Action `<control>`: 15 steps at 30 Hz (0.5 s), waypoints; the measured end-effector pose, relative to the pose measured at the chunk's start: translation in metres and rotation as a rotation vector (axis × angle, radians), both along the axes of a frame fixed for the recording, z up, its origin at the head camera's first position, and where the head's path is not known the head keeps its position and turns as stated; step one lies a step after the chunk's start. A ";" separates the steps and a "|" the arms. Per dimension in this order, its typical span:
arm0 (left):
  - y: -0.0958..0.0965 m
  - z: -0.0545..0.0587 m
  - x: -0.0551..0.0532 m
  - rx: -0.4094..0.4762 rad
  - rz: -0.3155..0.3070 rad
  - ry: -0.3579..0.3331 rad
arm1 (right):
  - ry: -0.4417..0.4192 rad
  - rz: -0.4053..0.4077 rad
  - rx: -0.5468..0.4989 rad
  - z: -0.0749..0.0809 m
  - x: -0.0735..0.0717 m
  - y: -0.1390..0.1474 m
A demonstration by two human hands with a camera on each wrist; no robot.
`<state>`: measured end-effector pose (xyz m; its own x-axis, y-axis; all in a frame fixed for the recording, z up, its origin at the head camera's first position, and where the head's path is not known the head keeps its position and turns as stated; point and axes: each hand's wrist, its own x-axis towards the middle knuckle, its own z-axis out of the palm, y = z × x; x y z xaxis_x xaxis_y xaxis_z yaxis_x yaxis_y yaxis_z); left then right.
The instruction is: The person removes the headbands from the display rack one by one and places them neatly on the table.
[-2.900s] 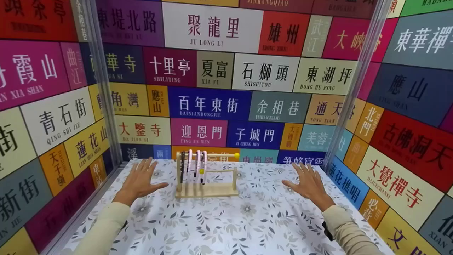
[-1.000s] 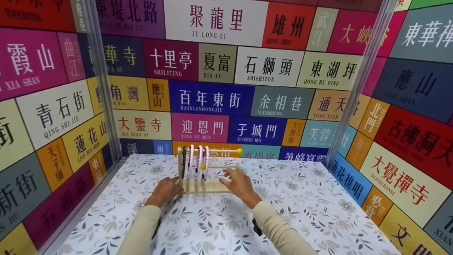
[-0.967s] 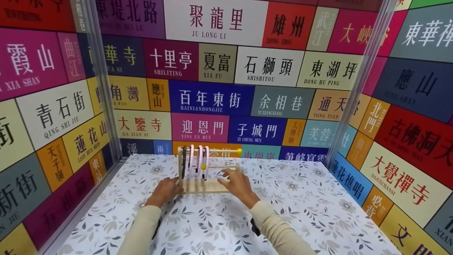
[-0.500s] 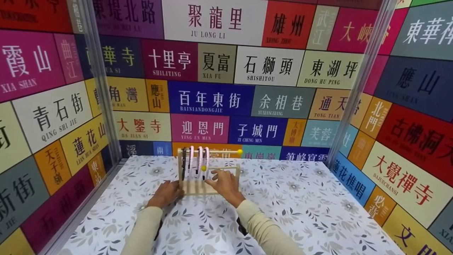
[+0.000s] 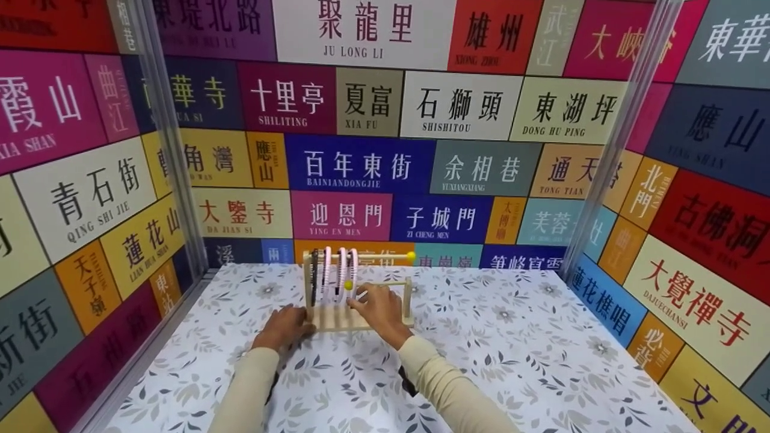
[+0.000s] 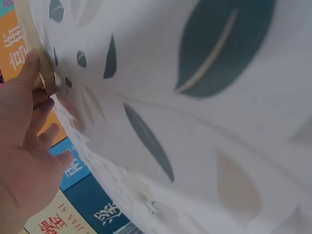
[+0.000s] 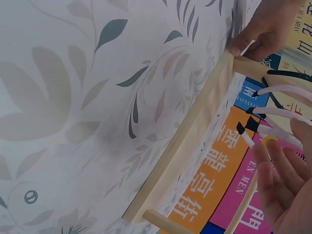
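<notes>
A light wooden headband rack (image 5: 337,320) stands on the table, with a long upper rod and a shorter lower rod, each tipped by a yellow ball. A black headband (image 5: 313,279) and several pink headbands (image 5: 341,270) with black tips hang toward its left. My left hand (image 5: 283,328) grips the left end of the rack's base; the left wrist view shows the thumb (image 6: 30,68) against the wood. My right hand (image 5: 380,313) is beside the lower yellow ball (image 7: 269,140), thumb and fingers at the nearest pink headband, which they appear to pinch; the fingers partly cover it.
A white tablecloth (image 5: 337,385) with a leaf pattern covers the table. Panels of coloured signs (image 5: 361,162) rise at the back and both sides, with clear corner posts (image 5: 180,180) between them.
Both hands have come in from the table's sides to the rack. The left has taken hold of its base; the right has moved left along the lower rod to the nearest pink headband.
</notes>
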<state>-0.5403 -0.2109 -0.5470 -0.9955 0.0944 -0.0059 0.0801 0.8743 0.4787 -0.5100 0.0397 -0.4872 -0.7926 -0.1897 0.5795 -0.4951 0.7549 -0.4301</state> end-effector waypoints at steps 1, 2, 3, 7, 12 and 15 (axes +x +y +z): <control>0.000 0.000 -0.001 -0.007 -0.004 0.003 | 0.002 0.001 -0.001 0.000 0.000 0.000; 0.001 0.000 -0.001 -0.016 -0.008 0.005 | 0.004 0.004 0.000 0.000 0.000 0.000; 0.001 0.001 -0.002 -0.027 -0.012 0.008 | 0.005 0.007 -0.002 -0.001 0.000 -0.001; 0.002 0.010 0.004 -0.022 -0.014 -0.024 | 0.016 0.009 0.006 0.001 0.000 -0.001; -0.002 0.025 0.017 0.030 -0.038 -0.064 | 0.020 0.014 0.005 0.002 0.001 -0.001; -0.004 0.025 0.013 0.015 -0.052 -0.054 | 0.029 0.009 0.001 0.000 -0.001 0.000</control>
<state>-0.5273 -0.2150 -0.5222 -0.9876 0.1461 -0.0572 0.0988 0.8624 0.4965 -0.5112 0.0393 -0.4873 -0.7735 -0.1971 0.6023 -0.5140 0.7510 -0.4144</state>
